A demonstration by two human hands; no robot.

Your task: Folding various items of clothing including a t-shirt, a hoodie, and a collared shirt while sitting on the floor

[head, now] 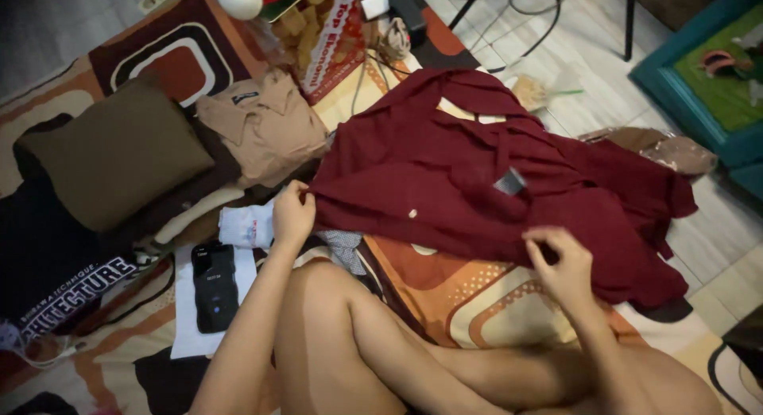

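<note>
A dark red shirt (477, 176) lies spread out on the patterned mat in front of my crossed legs, with a small grey label near its middle. My left hand (292, 215) pinches the shirt's left edge with closed fingers. My right hand (560, 264) hovers at the shirt's lower edge near the middle, fingers bent and touching the cloth; whether it grips the cloth is unclear.
A folded tan shirt (262, 125) and an olive cushion (119, 157) lie to the left. A black phone (214, 286) rests on white paper by my left arm, beside white folded cloth (248, 224). A snack box (326, 37), cables and a teal tray (699, 89) sit farther back.
</note>
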